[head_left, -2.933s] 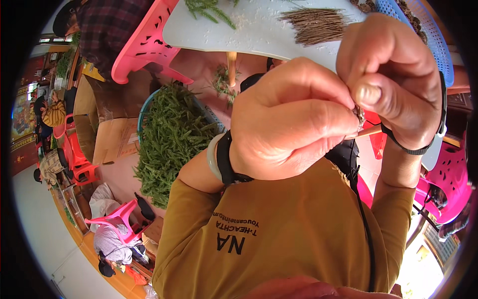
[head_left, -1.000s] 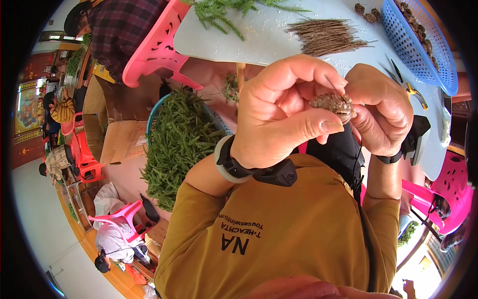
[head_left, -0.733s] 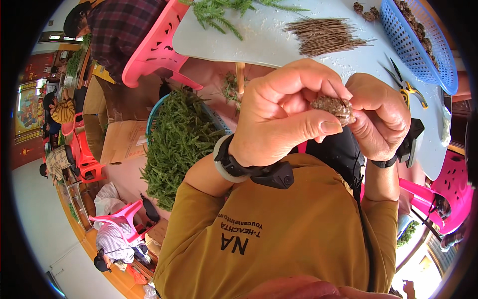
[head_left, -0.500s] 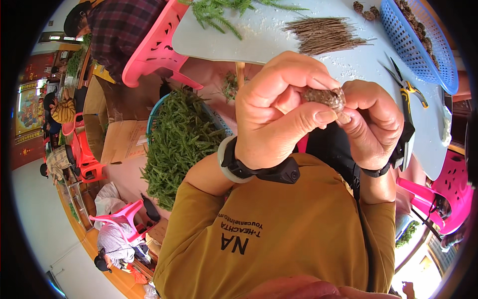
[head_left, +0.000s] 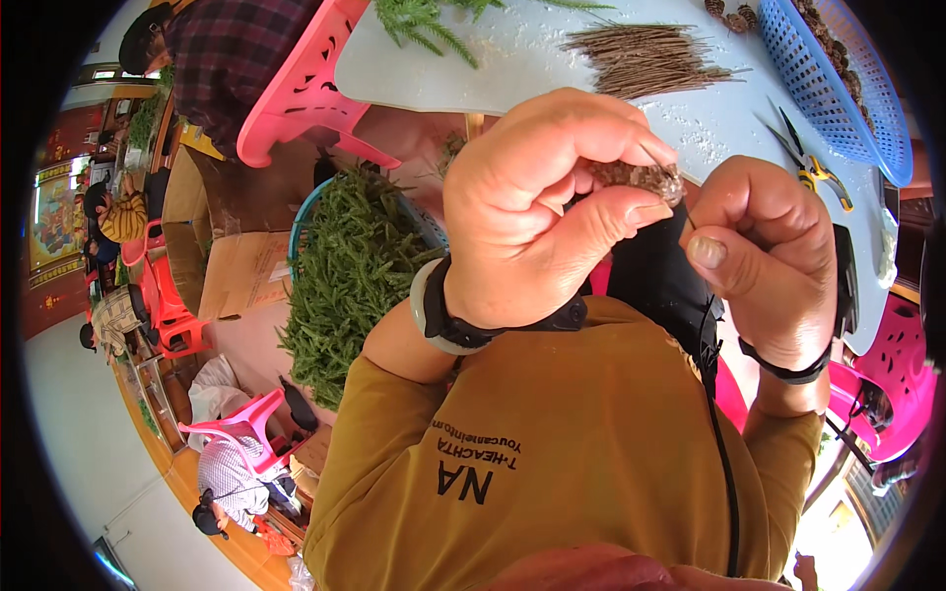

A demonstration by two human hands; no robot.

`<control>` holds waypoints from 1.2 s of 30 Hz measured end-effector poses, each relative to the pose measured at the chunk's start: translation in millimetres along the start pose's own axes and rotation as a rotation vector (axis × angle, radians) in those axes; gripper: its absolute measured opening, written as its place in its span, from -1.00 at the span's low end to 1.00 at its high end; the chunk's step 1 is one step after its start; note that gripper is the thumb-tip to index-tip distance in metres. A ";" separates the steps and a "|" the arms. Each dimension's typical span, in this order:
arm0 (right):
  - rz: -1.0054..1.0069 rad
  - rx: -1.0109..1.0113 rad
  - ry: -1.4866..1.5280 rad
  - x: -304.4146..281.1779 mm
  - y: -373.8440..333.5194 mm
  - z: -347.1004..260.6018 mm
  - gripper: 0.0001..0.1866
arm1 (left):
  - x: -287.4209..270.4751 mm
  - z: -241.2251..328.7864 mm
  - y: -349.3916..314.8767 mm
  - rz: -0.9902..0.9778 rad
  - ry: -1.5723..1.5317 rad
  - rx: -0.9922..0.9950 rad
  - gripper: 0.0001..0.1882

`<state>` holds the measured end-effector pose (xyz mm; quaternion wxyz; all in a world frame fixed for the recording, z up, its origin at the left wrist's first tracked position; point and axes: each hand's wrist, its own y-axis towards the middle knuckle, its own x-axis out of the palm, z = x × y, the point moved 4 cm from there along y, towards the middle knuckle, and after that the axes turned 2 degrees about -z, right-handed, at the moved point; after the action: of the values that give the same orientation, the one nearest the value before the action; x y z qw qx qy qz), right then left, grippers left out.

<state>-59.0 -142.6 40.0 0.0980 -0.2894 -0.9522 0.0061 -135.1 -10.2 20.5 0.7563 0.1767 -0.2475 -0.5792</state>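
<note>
A small brown pine cone with pale flecks is pinched between the thumb and fingers of my left hand, held up over the near edge of the table. Just to its right, my right hand is closed, thumb against forefinger, on a thin dark stem that points toward the cone's end. I cannot tell whether the stem touches the cone. Beyond my hands, a bundle of thin brown stems lies on the pale blue table.
Yellow-and-black pliers lie at the right, near a blue basket of pine cones. Loose cones sit beside it. Green sprigs lie on the table's far left. A tub of greenery and a cardboard box stand left. Other people sit farther off.
My right hand has moved away from the cone to the right, and a thin stem now shows at its fingertips. My left hand keeps the cone and has shifted slightly left.
</note>
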 end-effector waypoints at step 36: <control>-0.211 -0.065 0.040 -5.1 28.5 -12.3 -0.77 | 19.3 -17.4 -6.3 -0.050 -0.490 -0.376 -0.72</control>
<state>-36.8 -122.3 49.1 0.1076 -0.1909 -0.9748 -0.0410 -126.0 -30.8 6.0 0.6792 -0.1054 -0.3065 -0.6585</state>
